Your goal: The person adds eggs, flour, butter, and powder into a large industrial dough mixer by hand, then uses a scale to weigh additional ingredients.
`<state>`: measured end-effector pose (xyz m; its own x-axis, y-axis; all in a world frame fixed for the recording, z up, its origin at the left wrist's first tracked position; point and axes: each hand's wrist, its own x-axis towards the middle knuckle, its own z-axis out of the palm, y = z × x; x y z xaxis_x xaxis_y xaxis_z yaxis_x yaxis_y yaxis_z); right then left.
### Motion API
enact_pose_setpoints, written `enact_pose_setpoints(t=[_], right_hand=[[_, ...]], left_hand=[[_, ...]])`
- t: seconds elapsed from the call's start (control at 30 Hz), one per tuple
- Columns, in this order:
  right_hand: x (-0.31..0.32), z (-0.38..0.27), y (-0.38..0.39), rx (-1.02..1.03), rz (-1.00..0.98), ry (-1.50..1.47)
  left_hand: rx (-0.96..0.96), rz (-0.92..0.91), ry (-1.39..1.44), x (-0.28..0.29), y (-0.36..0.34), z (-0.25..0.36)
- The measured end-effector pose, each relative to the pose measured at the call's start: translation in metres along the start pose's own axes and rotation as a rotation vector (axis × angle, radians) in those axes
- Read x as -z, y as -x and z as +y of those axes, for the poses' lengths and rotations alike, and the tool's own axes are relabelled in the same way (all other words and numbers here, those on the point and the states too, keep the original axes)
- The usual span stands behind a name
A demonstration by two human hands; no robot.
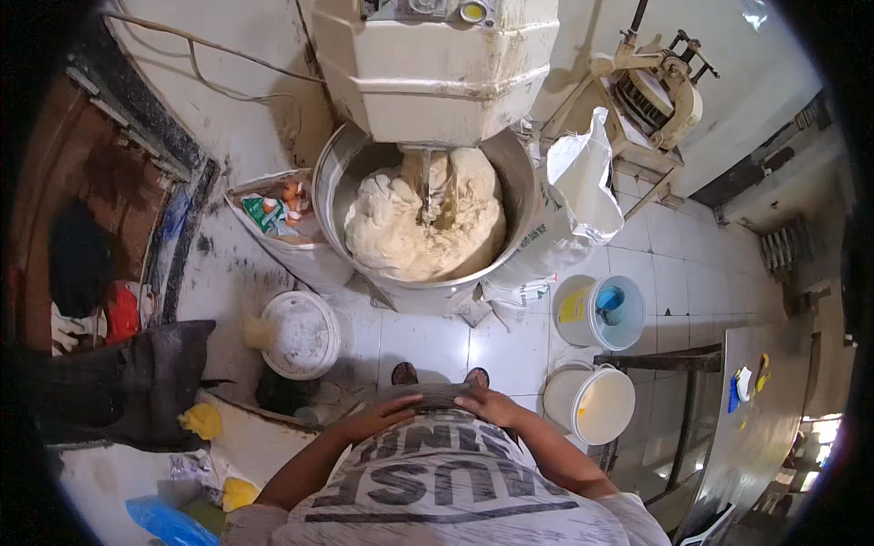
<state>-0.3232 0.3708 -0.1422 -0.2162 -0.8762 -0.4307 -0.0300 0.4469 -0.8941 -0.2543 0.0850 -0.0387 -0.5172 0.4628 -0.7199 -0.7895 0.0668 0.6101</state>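
Note:
My left hand lies flat against the lower front of my grey shirt, fingers stretched out and holding nothing. Likewise, my right hand rests on the other side of the shirt, its fingers extended and empty. In front of me stands a large mixer with a steel bowl. A big pale mass of dough fills much of the bowl, lumpy and folded around the metal mixing arm. Both hands are well apart from the bowl.
Left of the bowl is a sack of eggshells and wrappers, with a floury lidded bucket nearer. An open white sack leans at the right. Two buckets stand before a metal table. A cast-metal press sits behind.

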Motion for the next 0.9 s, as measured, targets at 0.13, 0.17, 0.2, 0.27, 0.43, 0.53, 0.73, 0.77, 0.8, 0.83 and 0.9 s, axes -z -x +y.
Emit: enact_pose_setpoints(t=[0.13,0.17,0.2,0.27,0.43,0.53,0.73,0.77,0.8,0.83,0.9], right_hand=[[-0.021,-0.094,0.020,-0.206,0.177,-0.501],[-0.025,-0.098,0.018,-0.229,0.227,-0.534],[-0.028,-0.100,0.015,-0.252,0.278,-0.566],[-0.028,-0.103,0.016,-0.140,0.375,-0.472],[-0.028,-0.114,0.023,-0.075,0.550,-0.344],[-0.037,-0.119,0.020,-0.093,0.615,-0.299],[-0.032,-0.129,0.020,-0.038,0.595,0.091],[-0.033,-0.129,0.018,-0.038,0.595,0.091],[-0.035,-0.127,0.015,-0.068,0.587,0.044],[-0.036,-0.126,0.013,-0.096,0.580,-0.002],[-0.039,-0.125,0.007,-0.144,0.597,-0.041]], left_hand=[[-0.256,-0.134,-0.096,0.028,0.008,-0.037],[-0.262,-0.119,-0.074,0.032,0.010,-0.041],[-0.269,-0.104,-0.051,0.036,0.012,-0.043],[-0.376,-0.067,-0.228,0.051,0.013,-0.046],[-0.558,0.083,-0.623,0.061,0.026,-0.027],[-0.479,0.140,-0.651,0.051,0.037,-0.016],[-0.387,0.186,-0.651,0.040,0.041,-0.011],[-0.406,0.198,-0.652,0.040,0.039,-0.010],[-0.424,0.210,-0.652,0.041,0.037,-0.011],[-0.425,0.211,-0.654,0.041,0.035,-0.013],[-0.486,0.212,-0.670,0.042,0.031,-0.018]])
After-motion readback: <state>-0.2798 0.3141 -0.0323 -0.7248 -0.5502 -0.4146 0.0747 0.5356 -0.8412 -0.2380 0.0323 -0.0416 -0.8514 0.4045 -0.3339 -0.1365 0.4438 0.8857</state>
